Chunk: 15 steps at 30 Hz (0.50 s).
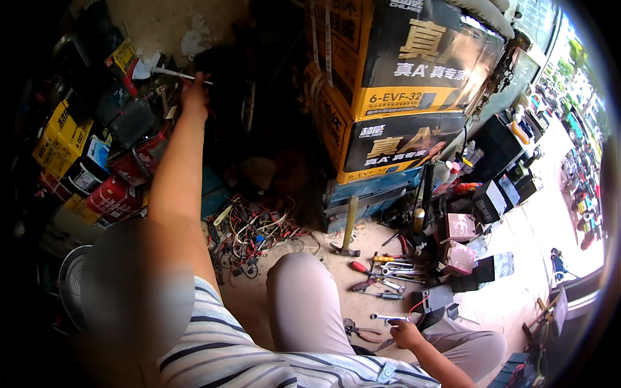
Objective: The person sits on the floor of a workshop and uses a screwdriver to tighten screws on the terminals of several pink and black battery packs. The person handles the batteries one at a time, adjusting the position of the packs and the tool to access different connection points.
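Observation:
My left arm reaches to the upper left, where my left hand [194, 97] closes round a thin pale rod [174, 74]; its exact kind is too small to tell. Batteries and boxes are piled just left of that hand. At the lower right my right hand [406, 334] is low beside my knee, its fingers curled; what they hold, if anything, is unclear. A double-ended wrench [381, 317] lies at its fingertips. Close by are a grey battery [433, 299] with a red wire [417, 305] and a pair of pliers [365, 334] on the floor.
Large battery cartons [407, 139] are stacked ahead. A hammer [349, 226] stands on its head before them, beside screwdrivers, pliers and wrenches [398, 268]. A tangle of wires [252, 236] lies left of my knee. Several pink-topped batteries [460, 227] sit to the right.

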Motion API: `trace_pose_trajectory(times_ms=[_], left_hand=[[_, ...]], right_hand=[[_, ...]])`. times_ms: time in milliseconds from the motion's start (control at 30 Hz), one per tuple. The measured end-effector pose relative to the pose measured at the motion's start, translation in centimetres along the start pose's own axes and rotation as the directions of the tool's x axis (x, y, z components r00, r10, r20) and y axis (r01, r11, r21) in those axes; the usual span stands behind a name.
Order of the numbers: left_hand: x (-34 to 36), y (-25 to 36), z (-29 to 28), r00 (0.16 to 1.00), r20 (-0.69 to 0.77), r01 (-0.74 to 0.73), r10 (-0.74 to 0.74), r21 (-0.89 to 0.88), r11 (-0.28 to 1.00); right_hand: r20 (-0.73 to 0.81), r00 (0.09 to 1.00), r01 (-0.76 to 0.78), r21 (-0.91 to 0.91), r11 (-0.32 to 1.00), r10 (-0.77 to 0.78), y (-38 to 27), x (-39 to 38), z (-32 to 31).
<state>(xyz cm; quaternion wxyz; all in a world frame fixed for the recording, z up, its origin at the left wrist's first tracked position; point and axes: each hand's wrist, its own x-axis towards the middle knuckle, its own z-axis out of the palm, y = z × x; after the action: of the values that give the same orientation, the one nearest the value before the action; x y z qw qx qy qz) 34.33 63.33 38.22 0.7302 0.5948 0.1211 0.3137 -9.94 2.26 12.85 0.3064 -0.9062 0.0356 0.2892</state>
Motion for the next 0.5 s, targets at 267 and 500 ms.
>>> trace_pose_trajectory(times_ms=[267, 500], left_hand=[[-22.8, 4.3, 8.5, 0.904, 0.401, -0.223, 0.151, 0.139, 0.965], [-44.7, 3.1, 8.4, 0.631, 0.772, 0.027, -0.079, 0.079, 0.996]], right_hand=[[-0.241, 0.927, 0.340, 0.222, 0.914, -0.286, -9.0, -0.4, -5.5], [-0.408, 0.750, 0.660, 0.522, 0.540, -0.521, -19.0, -4.6, -12.4]])
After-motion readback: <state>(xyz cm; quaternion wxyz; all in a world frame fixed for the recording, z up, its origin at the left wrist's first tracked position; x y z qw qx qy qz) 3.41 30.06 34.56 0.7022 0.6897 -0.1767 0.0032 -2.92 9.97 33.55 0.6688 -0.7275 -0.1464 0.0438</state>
